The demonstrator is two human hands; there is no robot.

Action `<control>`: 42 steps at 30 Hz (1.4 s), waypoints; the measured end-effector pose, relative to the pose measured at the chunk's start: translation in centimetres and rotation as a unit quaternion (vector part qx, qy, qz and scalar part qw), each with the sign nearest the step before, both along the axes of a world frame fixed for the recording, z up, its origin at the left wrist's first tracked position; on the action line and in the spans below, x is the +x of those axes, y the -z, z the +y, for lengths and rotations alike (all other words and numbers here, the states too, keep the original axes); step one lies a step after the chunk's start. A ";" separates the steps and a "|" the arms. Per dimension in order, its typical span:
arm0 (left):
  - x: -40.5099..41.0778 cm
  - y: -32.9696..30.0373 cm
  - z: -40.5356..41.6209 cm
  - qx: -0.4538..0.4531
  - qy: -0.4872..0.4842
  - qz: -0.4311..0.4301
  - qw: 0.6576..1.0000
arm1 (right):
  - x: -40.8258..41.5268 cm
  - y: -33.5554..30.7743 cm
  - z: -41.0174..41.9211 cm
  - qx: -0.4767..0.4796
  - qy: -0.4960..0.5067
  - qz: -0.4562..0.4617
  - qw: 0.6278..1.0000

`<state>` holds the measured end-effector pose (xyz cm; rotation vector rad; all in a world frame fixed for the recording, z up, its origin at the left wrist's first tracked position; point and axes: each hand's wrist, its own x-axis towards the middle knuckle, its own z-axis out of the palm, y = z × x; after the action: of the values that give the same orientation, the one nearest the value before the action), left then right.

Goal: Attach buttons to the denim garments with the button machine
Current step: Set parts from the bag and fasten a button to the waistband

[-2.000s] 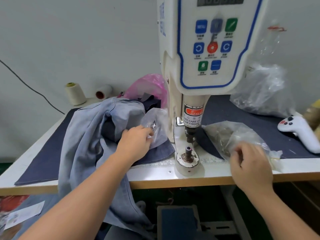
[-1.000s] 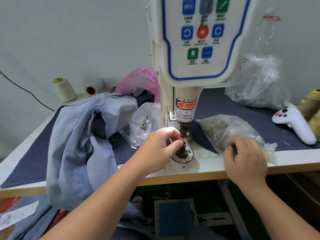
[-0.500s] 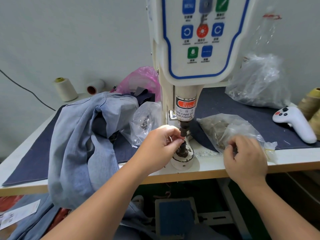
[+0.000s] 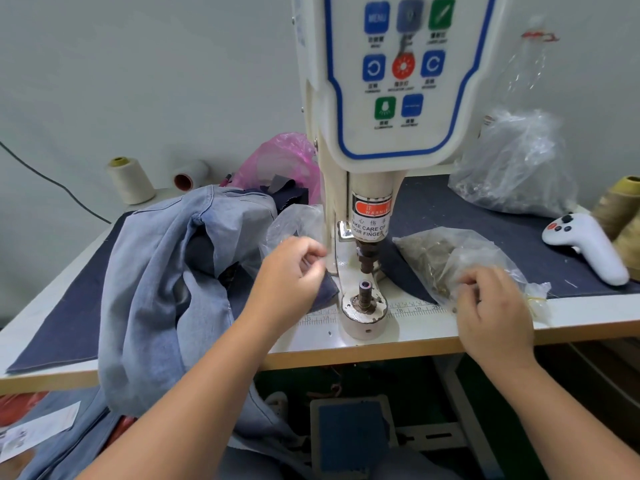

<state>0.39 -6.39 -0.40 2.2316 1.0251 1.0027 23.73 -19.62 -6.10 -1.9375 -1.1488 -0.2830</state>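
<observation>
The white button machine (image 4: 398, 98) stands at the table's middle, its upper punch (image 4: 367, 258) raised above the lower die post (image 4: 364, 296). A light blue denim garment (image 4: 156, 271) lies heaped on the left and hangs over the table's front edge. My left hand (image 4: 291, 275) hovers left of the die with loosely curled fingers, beside a small clear bag (image 4: 291, 223); nothing shows in it. My right hand (image 4: 495, 313) pinches the clear bag of brass buttons (image 4: 436, 251) to the right of the die.
Dark blue cloth (image 4: 69, 306) covers the tabletop. Two thread cones (image 4: 130, 181) and a pink bag (image 4: 280, 161) sit at the back left. A large clear bag (image 4: 516, 164), a white controller (image 4: 588, 247) and olive cones (image 4: 620, 206) are at the right. A foot pedal (image 4: 349, 434) is below.
My left hand has drawn back leftward from the lower die post, which it was touching half a second ago. My right hand stays at the bag of brass buttons.
</observation>
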 end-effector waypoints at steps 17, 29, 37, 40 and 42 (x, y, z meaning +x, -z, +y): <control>-1.3 4.0 2.6 0.032 -0.135 0.155 0.978 | 2.8 -4.6 0.1 -0.361 -0.004 -0.101 0.927; -1.3 4.0 2.5 0.022 -0.142 0.144 0.979 | 2.2 -5.3 1.6 -0.418 0.029 -0.076 0.905; -1.3 3.9 2.5 0.015 -0.142 0.140 0.980 | 1.1 -6.6 2.4 -0.483 0.065 -0.037 0.872; -1.3 4.0 2.5 0.014 -0.140 0.138 0.980 | 1.0 -6.0 1.7 -0.448 0.071 -0.051 0.890; -1.3 4.0 2.5 0.013 -0.140 0.137 0.981 | 1.2 -5.3 1.0 -0.354 0.058 -0.054 0.932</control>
<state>-0.91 -3.84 -4.39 2.3359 1.4877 0.8353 24.96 -18.65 -0.83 -2.6526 -1.3270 -0.0266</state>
